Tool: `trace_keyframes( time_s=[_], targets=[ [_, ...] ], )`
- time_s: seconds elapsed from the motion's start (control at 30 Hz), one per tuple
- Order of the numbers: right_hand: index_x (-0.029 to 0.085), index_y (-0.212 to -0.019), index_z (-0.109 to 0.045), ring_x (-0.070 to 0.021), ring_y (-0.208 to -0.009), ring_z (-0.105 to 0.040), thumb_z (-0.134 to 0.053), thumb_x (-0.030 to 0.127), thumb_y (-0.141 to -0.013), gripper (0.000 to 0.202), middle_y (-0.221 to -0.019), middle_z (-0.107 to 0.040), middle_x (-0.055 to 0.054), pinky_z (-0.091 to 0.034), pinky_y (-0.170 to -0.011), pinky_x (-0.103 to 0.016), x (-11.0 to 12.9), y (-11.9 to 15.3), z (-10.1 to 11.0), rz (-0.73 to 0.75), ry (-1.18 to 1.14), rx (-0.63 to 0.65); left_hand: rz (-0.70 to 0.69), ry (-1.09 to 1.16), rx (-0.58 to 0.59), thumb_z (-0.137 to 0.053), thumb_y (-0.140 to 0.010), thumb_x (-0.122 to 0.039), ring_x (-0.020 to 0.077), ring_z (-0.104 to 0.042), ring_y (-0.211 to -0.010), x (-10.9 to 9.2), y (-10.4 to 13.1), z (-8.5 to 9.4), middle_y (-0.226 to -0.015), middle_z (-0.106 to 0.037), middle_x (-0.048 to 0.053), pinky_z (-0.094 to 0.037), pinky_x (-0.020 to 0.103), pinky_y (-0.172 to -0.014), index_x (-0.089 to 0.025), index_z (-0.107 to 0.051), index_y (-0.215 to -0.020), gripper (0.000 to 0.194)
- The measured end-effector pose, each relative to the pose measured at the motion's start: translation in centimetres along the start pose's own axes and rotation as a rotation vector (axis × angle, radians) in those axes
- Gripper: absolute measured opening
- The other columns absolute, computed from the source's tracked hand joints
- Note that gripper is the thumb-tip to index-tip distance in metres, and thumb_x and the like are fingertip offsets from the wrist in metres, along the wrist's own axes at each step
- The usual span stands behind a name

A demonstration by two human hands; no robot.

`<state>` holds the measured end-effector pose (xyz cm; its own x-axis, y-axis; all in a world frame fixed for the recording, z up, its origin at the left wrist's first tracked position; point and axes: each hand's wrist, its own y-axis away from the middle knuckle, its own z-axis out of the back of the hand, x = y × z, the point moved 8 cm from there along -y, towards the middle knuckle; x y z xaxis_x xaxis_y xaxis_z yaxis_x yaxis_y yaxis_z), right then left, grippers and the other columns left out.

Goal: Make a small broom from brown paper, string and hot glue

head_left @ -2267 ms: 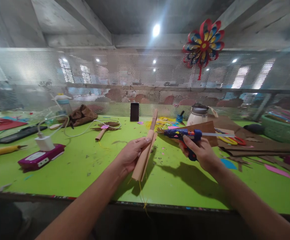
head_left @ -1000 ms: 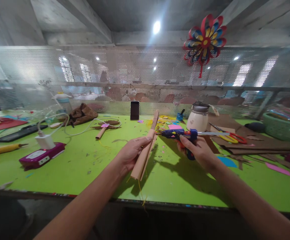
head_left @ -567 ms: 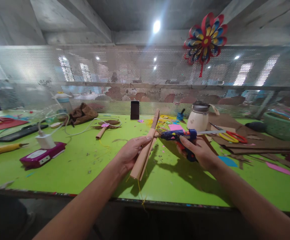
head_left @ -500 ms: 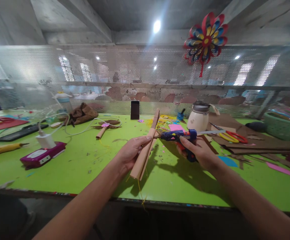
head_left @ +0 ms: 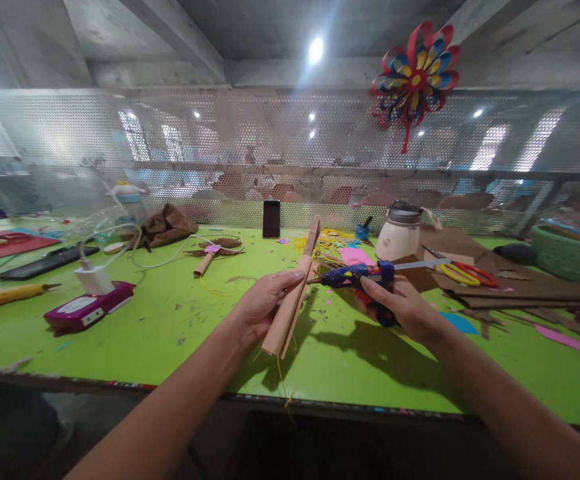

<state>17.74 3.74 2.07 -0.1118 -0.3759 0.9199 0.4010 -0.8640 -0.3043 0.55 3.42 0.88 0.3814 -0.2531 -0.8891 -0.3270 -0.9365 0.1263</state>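
Observation:
My left hand (head_left: 269, 300) is closed around a folded strip of brown cardboard (head_left: 290, 310), which slants away from me above the green table. Thin yellow strings dangle from the strip's near end. In my right hand (head_left: 395, 303) is a dark blue glue gun (head_left: 355, 275), with a glue stick coming out of its back. The gun points left, its nozzle at the right side of the strip; whether the two touch is too small to tell. On the table left of the strip lies a brown paper piece with a tube handle and a pink patch (head_left: 212, 249).
A purple power strip (head_left: 90, 308) with a white plug, and a yellow-orange tool (head_left: 10, 298), lie on the left. Behind stand a phone (head_left: 271, 219) and a jar (head_left: 399, 233). Scissors (head_left: 467, 274) rest on brown paper at the right, near a green basket (head_left: 570, 252).
The glue gun's nozzle has moved slightly down along the strip's right side. The whole view has shifted a little; both hands keep their hold.

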Motion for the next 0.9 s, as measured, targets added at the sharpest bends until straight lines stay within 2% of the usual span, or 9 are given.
trace_keyframes(
  time_s=[0.1, 0.27, 0.5, 0.8, 0.9],
  targets=[
    [0.016, -0.075, -0.057, -0.0097, -0.047, -0.043, -0.051, 0.050, -0.085, 0.036, -0.059, -0.052, -0.001, -0.032, -0.043, -0.023, 0.0, -0.1, 0.4, 0.005, 0.001, -0.042, 0.004, 0.014, -0.041, -0.061, -0.078, -0.019, 0.0118, -0.057, -0.049, 0.0, 0.1, 0.2, -0.062, -0.066, 0.006, -0.048, 0.022, -0.049, -0.008, -0.065, -0.083, 0.013],
    [0.014, -0.076, -0.058, -0.0102, -0.048, -0.045, -0.050, 0.050, -0.086, 0.037, -0.061, -0.054, -0.002, -0.034, -0.046, -0.024, 0.0, -0.2, 1.5, 0.039, 0.051, -0.143, 0.013, -0.001, -0.043, -0.057, -0.081, -0.017, 0.0115, -0.058, -0.051, 0.0, 0.2, 0.0, -0.066, -0.067, 0.008, -0.048, 0.021, -0.051, -0.008, -0.065, -0.088, 0.014],
    [0.015, -0.064, -0.052, -0.0096, -0.047, -0.043, -0.049, 0.053, -0.085, 0.043, -0.056, -0.049, -0.001, -0.033, -0.045, -0.024, 0.2, -0.2, 0.0, 0.009, 0.111, -0.039, 0.030, 0.004, -0.075, -0.057, -0.080, -0.016, 0.0117, -0.058, -0.049, 0.2, 0.0, 0.4, -0.063, -0.066, 0.006, -0.049, 0.022, -0.052, -0.008, -0.065, -0.086, 0.013],
    [0.016, -0.063, -0.053, -0.0095, -0.048, -0.044, -0.045, 0.051, -0.088, 0.044, -0.054, -0.049, 0.000, -0.034, -0.046, -0.024, 0.5, 0.2, -0.9, 0.060, 0.158, 0.065, 0.034, -0.009, -0.116, -0.058, -0.080, -0.018, 0.0120, -0.056, -0.048, 0.2, 0.0, 0.9, -0.059, -0.065, 0.005, -0.049, 0.024, -0.053, -0.009, -0.064, -0.085, 0.013],
    [0.015, -0.065, -0.054, -0.0095, -0.048, -0.045, -0.044, 0.050, -0.089, 0.043, -0.055, -0.050, -0.001, -0.035, -0.047, -0.024, 0.7, 0.3, -1.0, 0.056, 0.189, 0.060, 0.027, -0.014, -0.117, -0.058, -0.080, -0.019, 0.0118, -0.056, -0.049, 0.2, -0.1, 1.0, -0.060, -0.065, 0.005, -0.048, 0.023, -0.052, -0.009, -0.064, -0.084, 0.013]
  ],
)
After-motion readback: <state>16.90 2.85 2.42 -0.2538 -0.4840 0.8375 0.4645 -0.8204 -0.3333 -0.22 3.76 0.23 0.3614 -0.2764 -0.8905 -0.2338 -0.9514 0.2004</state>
